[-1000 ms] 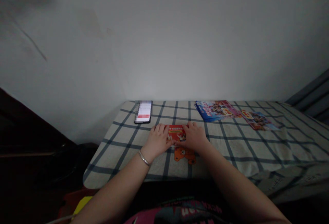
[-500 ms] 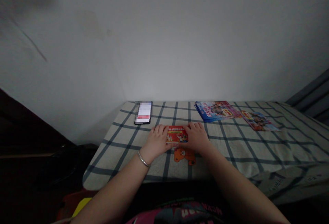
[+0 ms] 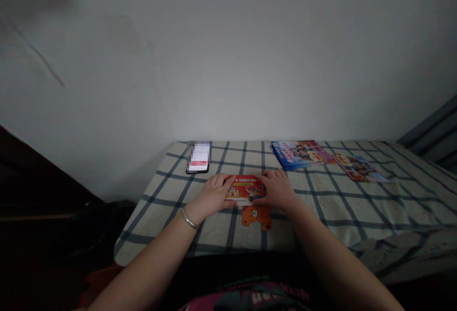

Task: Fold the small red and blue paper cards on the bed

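A small red printed booklet [image 3: 246, 189] lies flat on a checked cloth [image 3: 321, 201] covering the surface in front of me. My left hand [image 3: 210, 195] rests on the booklet's left edge with the fingers laid flat. A metal bangle sits on that wrist. On the booklet's right edge lies my right hand [image 3: 278, 190], its fingers also spread flat. Just below the booklet an orange bear figure [image 3: 257, 216] is printed on or lying on the cloth.
A phone [image 3: 199, 157] lies at the back left of the cloth. A blue booklet [image 3: 298, 153] and another colourful booklet [image 3: 359, 167] lie at the back right. A white wall stands behind. The cloth's front edge drops off near me.
Both hands have slid slightly apart, the left one leftward and the right one rightward, so more of the red booklet shows between them.
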The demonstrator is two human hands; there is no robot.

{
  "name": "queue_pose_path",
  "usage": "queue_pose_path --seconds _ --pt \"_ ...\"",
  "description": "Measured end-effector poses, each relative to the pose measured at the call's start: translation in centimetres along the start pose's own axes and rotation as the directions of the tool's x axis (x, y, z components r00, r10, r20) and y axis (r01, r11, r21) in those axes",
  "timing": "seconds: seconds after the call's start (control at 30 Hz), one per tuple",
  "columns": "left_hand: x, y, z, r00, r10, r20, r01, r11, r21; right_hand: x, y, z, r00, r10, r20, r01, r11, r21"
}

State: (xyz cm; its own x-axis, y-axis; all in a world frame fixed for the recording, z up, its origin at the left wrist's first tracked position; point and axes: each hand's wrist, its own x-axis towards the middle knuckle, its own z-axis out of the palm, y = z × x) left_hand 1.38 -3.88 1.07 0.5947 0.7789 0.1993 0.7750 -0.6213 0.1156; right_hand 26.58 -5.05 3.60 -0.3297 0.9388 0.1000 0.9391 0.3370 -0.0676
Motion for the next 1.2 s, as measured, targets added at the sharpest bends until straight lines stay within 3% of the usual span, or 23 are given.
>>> queue_pose_path --seconds 0.27,0.53,0.77,0.97,1.1,1.2 --pt "-0.7 -1.6 0.9 0.992 0.112 -0.062 -0.116 0.991 -0.065 -0.4 0.6 0.5 1.0 0.021 0.005 -0.021 1.0 0.018" --pt "-0.7 -2.1 0.3 0.989 0.144 -0.042 -0.147 0.984 -0.099 -0.8 2.8 1.1 0.995 0.09 0.052 -0.092 0.994 0.05" --pt "-0.7 -2.1 -0.1 0.992 0.117 -0.057 -0.123 0.986 -0.114 -0.8 3.2 1.3 0.99 0.08 0.117 -0.095 0.987 0.129" --pt "-0.4 -1.8 -0.5 0.993 0.114 -0.044 -0.117 0.989 -0.093 -1.0 2.2 1.0 0.993 -0.082 0.079 0.061 0.968 0.245" --pt "0.5 -1.6 -0.6 0.989 0.143 -0.022 -0.144 0.989 -0.03 -0.6 0.8 0.9 0.956 -0.289 0.048 0.265 0.923 0.281" --pt "1.8 -1.3 -0.6 0.991 0.137 0.012 -0.137 0.99 0.018 0.3 -0.2 0.6 0.933 -0.359 0.008 0.344 0.901 0.266"
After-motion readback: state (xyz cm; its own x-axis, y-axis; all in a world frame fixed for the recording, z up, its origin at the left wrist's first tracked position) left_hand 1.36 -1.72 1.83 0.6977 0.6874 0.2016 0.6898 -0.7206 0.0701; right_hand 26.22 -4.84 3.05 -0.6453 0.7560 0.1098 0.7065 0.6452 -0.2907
